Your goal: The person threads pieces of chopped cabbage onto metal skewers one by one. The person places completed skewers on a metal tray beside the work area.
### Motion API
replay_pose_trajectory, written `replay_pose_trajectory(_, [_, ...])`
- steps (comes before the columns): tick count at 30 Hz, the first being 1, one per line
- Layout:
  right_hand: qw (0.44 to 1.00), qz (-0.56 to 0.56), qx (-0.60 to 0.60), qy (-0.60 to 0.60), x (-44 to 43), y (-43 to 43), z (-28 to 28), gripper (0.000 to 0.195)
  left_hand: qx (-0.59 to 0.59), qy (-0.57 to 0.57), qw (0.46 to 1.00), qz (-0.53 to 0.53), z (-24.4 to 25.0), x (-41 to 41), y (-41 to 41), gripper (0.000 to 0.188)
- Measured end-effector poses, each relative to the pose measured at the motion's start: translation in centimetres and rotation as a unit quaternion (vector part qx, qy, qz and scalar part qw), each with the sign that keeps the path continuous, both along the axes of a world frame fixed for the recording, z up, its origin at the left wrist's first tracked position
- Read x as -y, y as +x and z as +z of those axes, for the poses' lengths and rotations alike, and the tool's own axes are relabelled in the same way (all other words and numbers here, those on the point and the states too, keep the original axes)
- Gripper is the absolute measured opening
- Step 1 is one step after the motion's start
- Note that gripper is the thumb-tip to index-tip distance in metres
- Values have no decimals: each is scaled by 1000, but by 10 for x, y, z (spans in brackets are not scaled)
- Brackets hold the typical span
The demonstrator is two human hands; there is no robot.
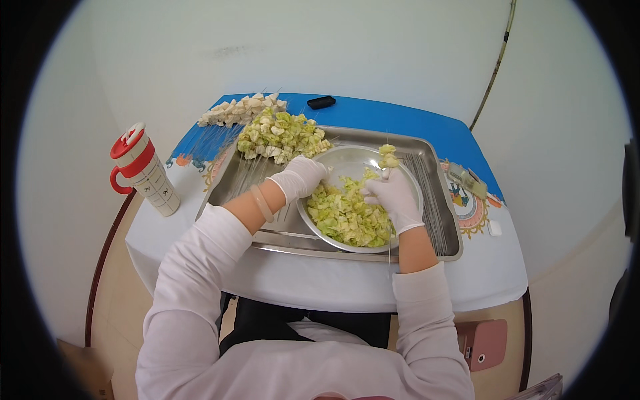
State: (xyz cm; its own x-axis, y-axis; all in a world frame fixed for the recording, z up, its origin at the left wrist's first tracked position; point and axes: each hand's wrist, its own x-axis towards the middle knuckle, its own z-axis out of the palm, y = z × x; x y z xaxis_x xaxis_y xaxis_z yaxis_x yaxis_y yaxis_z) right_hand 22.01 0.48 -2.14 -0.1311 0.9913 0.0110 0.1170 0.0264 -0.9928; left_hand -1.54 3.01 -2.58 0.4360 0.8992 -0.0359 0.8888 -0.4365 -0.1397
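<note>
My right hand [396, 197], in a white glove, grips a thin metal skewer [389, 255] over the right side of a round metal bowl [345, 154]. Pale green cabbage pieces [388, 156] are threaded on its upper end, and the lower end hangs past my wrist. In the bowl lies a heap of chopped cabbage leaves [350, 210]. My left hand [302, 177], gloved too, is at the bowl's left rim with its fingers bent inward. Its fingertips are partly hidden, so whether they pinch a piece cannot be told.
The bowl sits in a large steel tray [300, 252]. Bare skewers [425, 200] lie along its right side. Loaded cabbage skewers [280, 132] are piled at its back left, beside white-piece skewers [245, 109]. A tumbler [147, 172], black object [321, 102], clear container [467, 180] and white case [494, 228] surround it.
</note>
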Motion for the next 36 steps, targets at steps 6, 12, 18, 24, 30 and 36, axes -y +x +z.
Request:
replay_pose_trajectory(6, [991,-34,131,-4,-5,2,-2,32,68,-17,997,22,18,5,-1,18])
replay_pose_trajectory(12, [995,31,67,71,-6,-3,-6,33,274,-43,960,25,32,11,-2,15])
replay_pose_trajectory(18, [992,81,-57,75,14,-8,11,40,390,-70,917,43,46,34,21,19])
replay_pose_trajectory(24, [992,83,-72,58,5,-3,8,37,504,-91,858,20,52,54,38,24])
replay_pose_trajectory(30, [990,65,-112,56,11,-5,16,32,542,-71,837,27,49,57,27,29])
replay_pose_trajectory(36, [991,44,-88,88,3,-3,5,35,462,-92,880,56,47,48,19,31])
